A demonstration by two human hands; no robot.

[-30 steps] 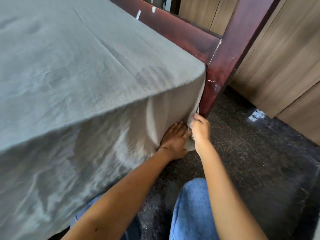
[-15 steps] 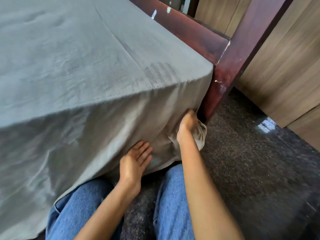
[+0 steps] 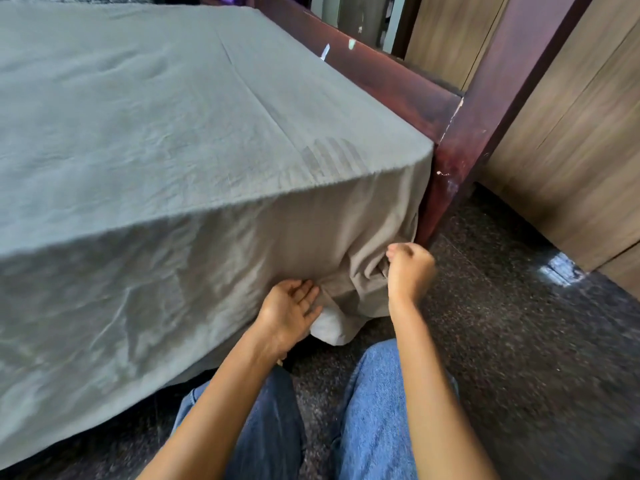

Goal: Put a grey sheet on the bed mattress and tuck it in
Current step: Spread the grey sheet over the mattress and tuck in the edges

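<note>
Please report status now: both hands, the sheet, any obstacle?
Left hand open, fingers touching grey sheet. Right hand grips bunched corner; corner hangs loose, not yet tucked. Bed post close beside corner.

text: none readable | surfaces: grey sheet [image 3: 156, 133], bed frame [image 3: 381, 84] | labels, numbers, signs: none

matt creased cloth sheet [image 3: 166, 140], chipped glossy wood bedframe [image 3: 460, 133]

The grey sheet [image 3: 156, 140] hides the mattress and runs off frame at 9 o'clock. Fingertips of the right hand [image 3: 410, 271] are lost in its folds. The bedpost [image 3: 485, 109] is cut off at 1 o'clock.
</note>
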